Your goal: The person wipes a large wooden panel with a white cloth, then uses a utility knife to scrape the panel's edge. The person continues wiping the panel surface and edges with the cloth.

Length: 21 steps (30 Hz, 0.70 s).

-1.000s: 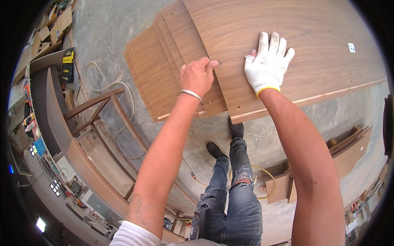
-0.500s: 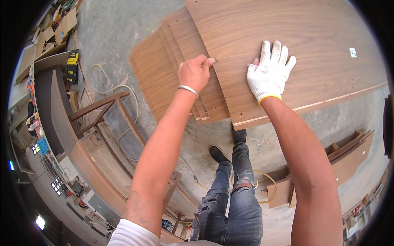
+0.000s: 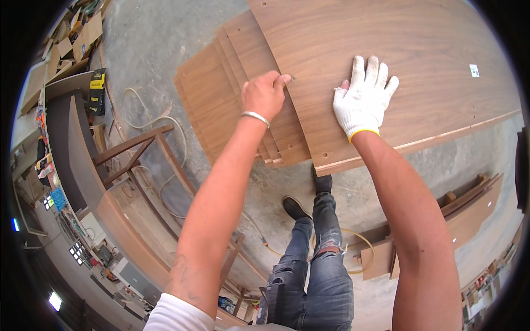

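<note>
A large wood-grain board (image 3: pixel 419 49) lies on top, with a pale label and small holes near its edge. My left hand (image 3: pixel 264 95), bare and with a bangle at the wrist, is closed in a pinch at the board's left edge. A tiny dark tip shows by its thumb; what the fingers hold is too hidden to name. Under that hand, several more boards (image 3: pixel 201 83) lie stacked and stepped out to the left. My right hand (image 3: pixel 364 99), in a white knit glove, rests flat on the top board with fingers spread.
To the left are a dark wooden frame (image 3: pixel 132 151) and a long workbench with clutter. A pale hose (image 3: pixel 128 110) curls over the concrete floor. More boards (image 3: pixel 475 212) lie at the lower right, by a yellow hose (image 3: pixel 371 248). Scrap cardboard (image 3: pixel 88 36) is piled at upper left.
My left hand has shifted very slightly to the right at the board's edge, still pinched. My gloved right hand stays flat in nearly the same place.
</note>
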### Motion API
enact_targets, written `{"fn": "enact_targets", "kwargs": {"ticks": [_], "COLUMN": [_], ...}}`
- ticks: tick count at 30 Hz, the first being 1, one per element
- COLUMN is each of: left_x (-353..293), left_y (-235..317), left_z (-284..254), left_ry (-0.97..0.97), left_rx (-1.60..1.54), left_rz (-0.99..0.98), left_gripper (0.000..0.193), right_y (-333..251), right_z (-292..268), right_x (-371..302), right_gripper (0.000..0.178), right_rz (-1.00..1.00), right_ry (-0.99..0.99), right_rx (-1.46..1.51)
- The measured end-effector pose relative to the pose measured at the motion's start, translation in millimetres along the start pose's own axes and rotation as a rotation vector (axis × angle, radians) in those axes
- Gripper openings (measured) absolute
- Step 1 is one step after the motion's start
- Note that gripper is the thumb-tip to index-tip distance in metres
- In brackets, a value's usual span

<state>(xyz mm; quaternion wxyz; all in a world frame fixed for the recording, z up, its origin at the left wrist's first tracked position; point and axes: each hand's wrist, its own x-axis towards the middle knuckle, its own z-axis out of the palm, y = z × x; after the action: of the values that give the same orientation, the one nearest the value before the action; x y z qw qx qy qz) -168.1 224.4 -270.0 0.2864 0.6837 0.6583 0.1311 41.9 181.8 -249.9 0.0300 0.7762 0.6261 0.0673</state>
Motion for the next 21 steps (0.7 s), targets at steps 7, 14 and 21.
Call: {"fn": "enact_targets", "kwargs": {"ticks": [7,14,21], "left_x": [-63.4,-33.8,-97.3], "left_y": [0.1,-2.0,1.0], "left_z": [17.6,9.9,27.1], "left_ry": [-0.060,0.018,-0.040], "left_rx": [0.066,0.029,0.091], "left_rz": [0.157,0.153,0.272], "left_gripper": [0.033,0.036,0.030], "right_y": [2.2,-0.4,1.2], "right_z": [-1.8,-2.8,-0.3], "right_x": [-0.2,0.0,-0.4], "right_gripper": [0.065,0.064,0.063], "right_rz": [0.023,0.015,0.019], "right_ry": [-0.054,-0.036,-0.037], "right_rx": [0.044,0.051,0.039]}}
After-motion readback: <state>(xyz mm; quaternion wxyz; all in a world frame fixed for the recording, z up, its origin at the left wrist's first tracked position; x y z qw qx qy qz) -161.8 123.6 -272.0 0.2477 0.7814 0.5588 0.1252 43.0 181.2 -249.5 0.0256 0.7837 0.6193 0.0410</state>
